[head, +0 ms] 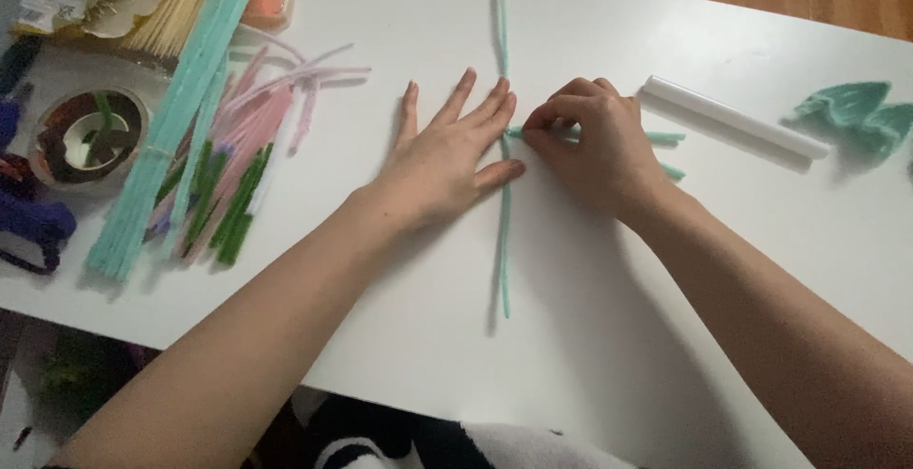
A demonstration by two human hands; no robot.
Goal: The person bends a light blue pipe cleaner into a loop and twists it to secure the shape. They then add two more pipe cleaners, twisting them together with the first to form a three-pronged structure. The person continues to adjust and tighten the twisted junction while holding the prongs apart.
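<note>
Left of the fingers lies a long bundle of mint chenille stems point(166, 127) beside loose pink and green stems point(242, 165); right, a white plastic tube point(734, 117), then folded mint shapes point(856, 112).

Long mint-green pipe cleaner point(503, 241) flat on white table, crossed by shorter mint pieces point(666, 138).

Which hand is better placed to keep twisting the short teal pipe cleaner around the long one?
Probably the right hand: its fingertips pinch the short teal pipe cleaner right at the crossing. The left hand lies flat, fingers spread, pressing the long teal pipe cleaner onto the white table.
</note>
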